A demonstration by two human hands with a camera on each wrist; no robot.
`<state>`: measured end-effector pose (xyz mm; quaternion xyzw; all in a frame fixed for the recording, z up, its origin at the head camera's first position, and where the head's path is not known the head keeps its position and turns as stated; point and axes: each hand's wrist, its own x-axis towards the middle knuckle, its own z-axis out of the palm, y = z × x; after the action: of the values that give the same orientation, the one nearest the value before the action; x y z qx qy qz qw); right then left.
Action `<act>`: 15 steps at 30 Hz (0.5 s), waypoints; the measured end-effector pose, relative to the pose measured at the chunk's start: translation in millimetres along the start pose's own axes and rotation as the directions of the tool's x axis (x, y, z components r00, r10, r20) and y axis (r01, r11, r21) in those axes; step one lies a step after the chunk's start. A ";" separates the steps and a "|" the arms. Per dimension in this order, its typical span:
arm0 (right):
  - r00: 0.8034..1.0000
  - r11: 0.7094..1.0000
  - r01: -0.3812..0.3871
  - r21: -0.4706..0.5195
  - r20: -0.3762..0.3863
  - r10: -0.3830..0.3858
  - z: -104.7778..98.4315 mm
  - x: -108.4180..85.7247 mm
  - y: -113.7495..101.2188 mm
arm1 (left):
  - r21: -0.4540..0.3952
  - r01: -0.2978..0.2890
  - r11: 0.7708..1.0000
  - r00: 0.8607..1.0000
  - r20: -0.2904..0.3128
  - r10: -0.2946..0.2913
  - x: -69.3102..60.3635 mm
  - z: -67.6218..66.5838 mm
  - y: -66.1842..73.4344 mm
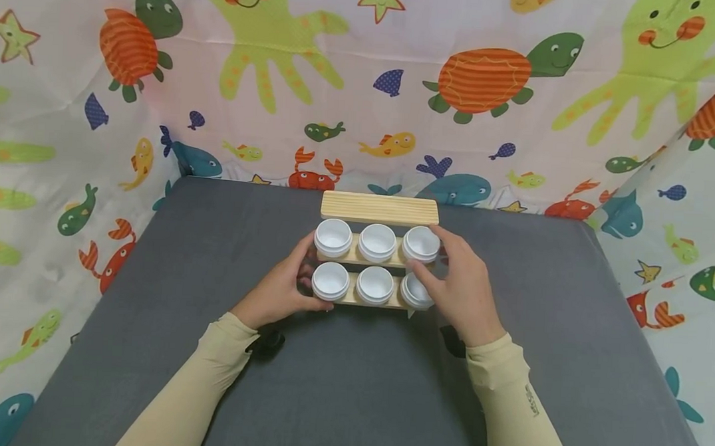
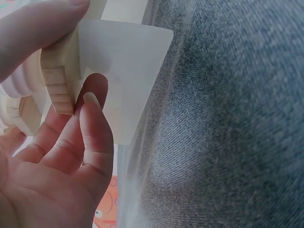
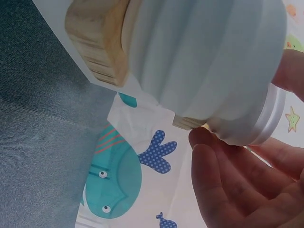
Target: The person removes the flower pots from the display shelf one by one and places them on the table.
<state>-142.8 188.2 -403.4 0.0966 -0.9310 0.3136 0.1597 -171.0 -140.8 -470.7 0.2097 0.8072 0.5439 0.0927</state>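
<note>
A tiered wooden rack point(image 1: 379, 209) stands on the grey table, with white round jars in two rows of three. My left hand point(image 1: 279, 287) grips the rack's left end. In the left wrist view, its thumb point(image 2: 33, 33) lies over the wooden strip point(image 2: 61, 71) and the fingers curl below, against a translucent side panel point(image 2: 123, 71). Around the upper row's right-end jar point(image 1: 421, 242), my right hand point(image 1: 464, 287) has its thumb in front and fingers behind. Close up in the right wrist view, a ribbed white jar point(image 3: 204, 57) sits between thumb and fingers.
Grey cloth covers the table point(image 1: 350, 389). A curtain point(image 1: 352, 70) printed with sea animals hangs behind it and along both sides. The rack's bare rear slat stands near the table's far edge. Dark wrist devices point(image 1: 266, 344) show beneath the forearms.
</note>
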 end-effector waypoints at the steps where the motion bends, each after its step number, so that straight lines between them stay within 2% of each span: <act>1: 1.000 1.000 -0.001 0.000 -0.003 0.001 -0.3 -0.2 0.3 | 0.000 0.002 1.000 1.000 0.001 -0.002 0.2 -0.2 0.0; 9: 1.000 1.000 -0.010 0.007 -0.025 0.010 -4.2 -2.5 3.5 | -0.013 0.024 1.000 1.000 -0.002 -0.024 0.0 -1.2 0.0; 15: 0.997 0.999 -0.044 -0.018 -0.064 0.042 -14.7 -6.1 10.6 | -0.023 0.024 0.999 1.000 -0.001 -0.024 -0.4 -0.5 -3.4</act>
<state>-136.6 206.0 -400.4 0.0650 -0.9303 0.3111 0.1833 -171.6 -142.5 -473.7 0.1985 0.8035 0.5521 0.1009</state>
